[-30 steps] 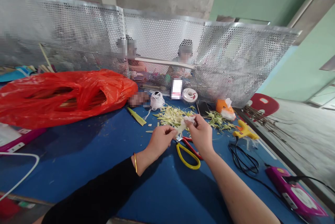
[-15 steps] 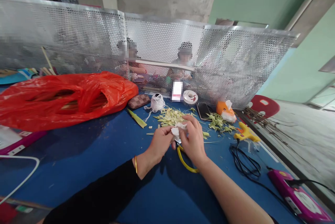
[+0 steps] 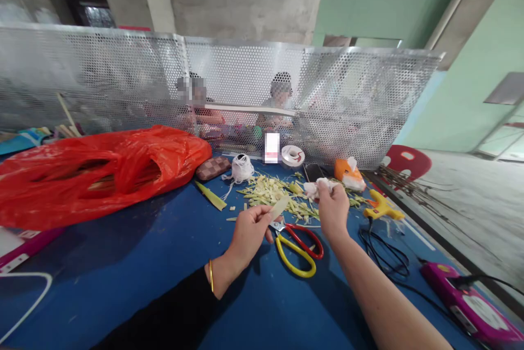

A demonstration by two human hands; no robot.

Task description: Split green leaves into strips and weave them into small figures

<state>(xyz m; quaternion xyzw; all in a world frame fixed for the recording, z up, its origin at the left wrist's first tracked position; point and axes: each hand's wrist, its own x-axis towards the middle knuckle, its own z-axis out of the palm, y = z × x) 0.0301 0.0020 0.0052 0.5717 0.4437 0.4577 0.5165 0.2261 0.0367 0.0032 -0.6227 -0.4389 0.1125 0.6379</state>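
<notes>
My left hand (image 3: 248, 234) pinches a pale, flat leaf-like strip (image 3: 280, 207) between thumb and fingertips, its free end pointing up and right. A crumpled white tissue (image 3: 313, 190) is gripped in my right hand (image 3: 334, 212), apart from the left and over the right side of the trimmings. Scissors (image 3: 290, 228) with one red and one yellow handle lie on the blue table, their blades partly hidden by my left fingers. Beyond my hands spreads a heap of yellow-green plant trimmings (image 3: 268, 193).
To the left lie a red plastic bag (image 3: 180, 145), a checked pouch (image 3: 213, 167), a white string ball (image 3: 243, 167) and a green leaf piece (image 3: 210, 195). A tape roll (image 3: 292, 156), tissue pack (image 3: 349, 173), yellow glue gun (image 3: 382, 206) and purple power strip (image 3: 470, 301) lie rightward. Two people sit behind the perforated screen (image 3: 245, 71).
My hands have parted. The right moved right and away with the tissue, while the left keeps the pale strip, which now shows. The scissors' handles are uncovered.
</notes>
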